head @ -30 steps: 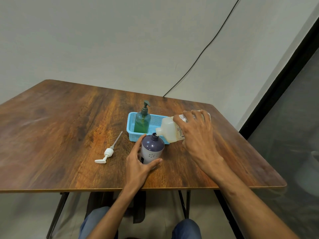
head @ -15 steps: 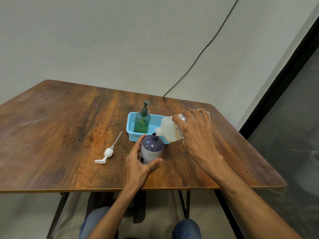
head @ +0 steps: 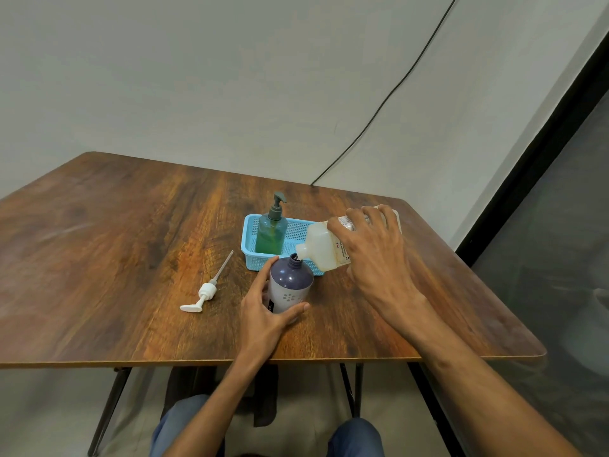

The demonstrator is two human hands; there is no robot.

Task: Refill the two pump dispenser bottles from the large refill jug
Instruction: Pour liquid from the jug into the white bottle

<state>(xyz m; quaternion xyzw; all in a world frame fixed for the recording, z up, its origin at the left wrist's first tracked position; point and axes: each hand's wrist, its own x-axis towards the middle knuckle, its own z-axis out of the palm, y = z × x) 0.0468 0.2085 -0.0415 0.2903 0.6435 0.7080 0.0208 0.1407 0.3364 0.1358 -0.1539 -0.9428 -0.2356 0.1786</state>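
A purple dispenser bottle (head: 290, 285) stands on the wooden table (head: 115, 258) with its neck open. My left hand (head: 263, 311) holds it round the body. My right hand (head: 375, 252) grips the pale refill jug (head: 321, 249) from above, tipped on its side with the spout just over the purple bottle's neck. A green pump bottle (head: 272, 234) stands upright, pump on, in a blue basket (head: 296, 232). The white pump head (head: 206, 288) lies on the table left of the purple bottle.
The basket sits just behind the purple bottle and under the jug. The table's near edge runs just below my left wrist, its right edge past my right forearm. A black cable (head: 389, 94) runs up the wall behind.
The jug's spout has dipped slightly lower toward the purple bottle's neck. Both hands keep their holds and nothing else has moved.
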